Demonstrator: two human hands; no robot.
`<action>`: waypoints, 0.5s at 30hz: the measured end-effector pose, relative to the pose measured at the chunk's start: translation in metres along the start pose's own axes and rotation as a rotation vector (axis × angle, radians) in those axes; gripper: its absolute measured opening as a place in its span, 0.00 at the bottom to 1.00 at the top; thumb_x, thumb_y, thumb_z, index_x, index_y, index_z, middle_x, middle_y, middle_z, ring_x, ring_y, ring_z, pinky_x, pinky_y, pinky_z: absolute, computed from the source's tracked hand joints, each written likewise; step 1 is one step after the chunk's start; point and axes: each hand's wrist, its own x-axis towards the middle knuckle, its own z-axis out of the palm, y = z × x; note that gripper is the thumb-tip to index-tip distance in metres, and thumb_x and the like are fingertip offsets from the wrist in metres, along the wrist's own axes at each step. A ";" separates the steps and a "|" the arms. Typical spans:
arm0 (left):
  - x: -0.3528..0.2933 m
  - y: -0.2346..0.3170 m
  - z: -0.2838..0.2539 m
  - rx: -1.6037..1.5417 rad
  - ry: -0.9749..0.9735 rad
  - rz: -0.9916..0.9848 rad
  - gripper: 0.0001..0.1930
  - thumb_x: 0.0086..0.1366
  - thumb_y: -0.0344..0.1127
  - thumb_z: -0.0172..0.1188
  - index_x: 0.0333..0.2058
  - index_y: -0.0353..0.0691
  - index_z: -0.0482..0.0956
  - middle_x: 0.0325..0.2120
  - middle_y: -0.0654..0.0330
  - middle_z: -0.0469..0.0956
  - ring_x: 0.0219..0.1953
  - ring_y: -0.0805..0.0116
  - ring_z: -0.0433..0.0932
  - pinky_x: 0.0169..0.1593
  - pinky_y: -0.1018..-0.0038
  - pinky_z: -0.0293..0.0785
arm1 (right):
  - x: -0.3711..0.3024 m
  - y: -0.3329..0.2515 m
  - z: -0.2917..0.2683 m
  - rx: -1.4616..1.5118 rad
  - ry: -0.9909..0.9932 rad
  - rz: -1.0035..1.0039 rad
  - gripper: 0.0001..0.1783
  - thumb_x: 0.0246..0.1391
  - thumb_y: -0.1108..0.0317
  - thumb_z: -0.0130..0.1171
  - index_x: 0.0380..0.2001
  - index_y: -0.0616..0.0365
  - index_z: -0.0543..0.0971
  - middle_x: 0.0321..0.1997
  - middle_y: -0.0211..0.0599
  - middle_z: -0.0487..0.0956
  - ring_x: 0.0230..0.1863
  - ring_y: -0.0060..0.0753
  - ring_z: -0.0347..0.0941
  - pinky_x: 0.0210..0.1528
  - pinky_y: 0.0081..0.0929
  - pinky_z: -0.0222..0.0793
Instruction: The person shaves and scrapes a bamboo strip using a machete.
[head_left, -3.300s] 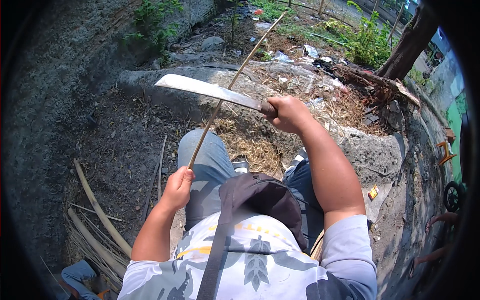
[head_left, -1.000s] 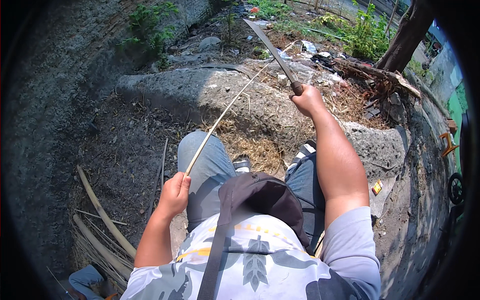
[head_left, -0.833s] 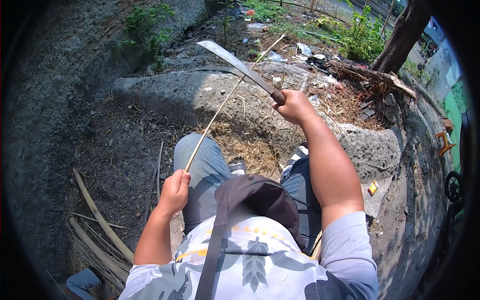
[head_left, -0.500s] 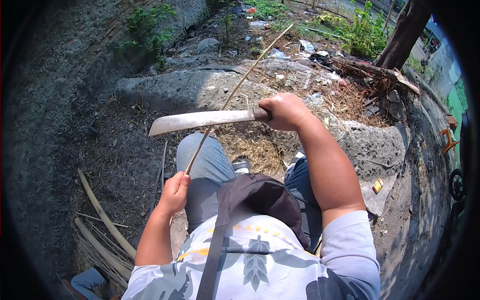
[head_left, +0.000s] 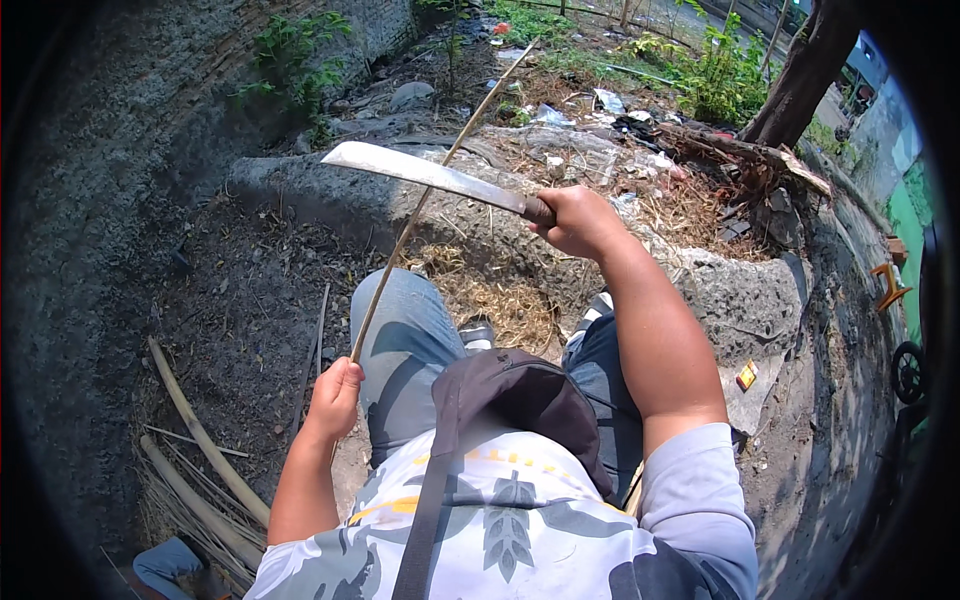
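My right hand [head_left: 578,220] is closed around the dark handle of a machete [head_left: 415,175]. Its broad, worn blade points left and a little up, crossing over a long thin stick [head_left: 398,245]. I cannot tell for sure whether the edge touches the stick. My left hand [head_left: 336,398] grips the stick near its lower end, beside my left knee. From there the stick slants up and away, past the blade, to a thin tip near the top of the view. The fingers' undersides are hidden on both hands.
Long pale stalks [head_left: 205,430] and thin strips lie at my left. A concrete slab [head_left: 300,180] crosses in front, with straw and litter beyond. A rough wall [head_left: 110,220] rises at left; a tree trunk [head_left: 805,75] stands far right. A dark bag [head_left: 520,410] hangs at my lap.
The machete has moved up along the stick toward its far end, its tip now tilted upward. My left hand has shifted slightly left and down, and the stick's tip has swung left.
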 end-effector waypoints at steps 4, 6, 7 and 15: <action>0.007 -0.006 0.002 -0.025 0.012 0.016 0.22 0.78 0.50 0.47 0.31 0.38 0.73 0.19 0.67 0.65 0.24 0.77 0.63 0.28 0.74 0.61 | 0.002 -0.034 0.016 -0.208 -0.104 -0.318 0.10 0.43 0.63 0.67 0.32 0.45 0.82 0.31 0.37 0.84 0.37 0.47 0.83 0.41 0.43 0.78; 0.006 -0.009 0.001 -0.008 0.002 0.020 0.22 0.78 0.51 0.47 0.31 0.38 0.73 0.19 0.67 0.65 0.24 0.78 0.62 0.28 0.74 0.61 | 0.000 -0.044 0.011 -0.278 -0.137 -0.331 0.10 0.43 0.63 0.67 0.32 0.45 0.82 0.30 0.36 0.84 0.37 0.45 0.83 0.41 0.42 0.78; 0.004 -0.014 0.000 -0.030 -0.032 0.013 0.22 0.78 0.51 0.47 0.31 0.38 0.73 0.19 0.68 0.65 0.24 0.78 0.62 0.28 0.75 0.61 | 0.002 -0.041 0.010 -0.295 -0.149 -0.332 0.10 0.43 0.64 0.67 0.32 0.45 0.82 0.30 0.35 0.84 0.37 0.45 0.83 0.41 0.42 0.78; -0.025 -0.010 -0.018 -0.082 -0.125 -0.047 0.22 0.78 0.52 0.46 0.31 0.40 0.73 0.21 0.71 0.67 0.25 0.80 0.63 0.29 0.77 0.61 | 0.005 0.036 -0.006 0.138 -0.050 0.272 0.16 0.53 0.54 0.68 0.42 0.49 0.84 0.39 0.45 0.85 0.44 0.51 0.81 0.46 0.43 0.75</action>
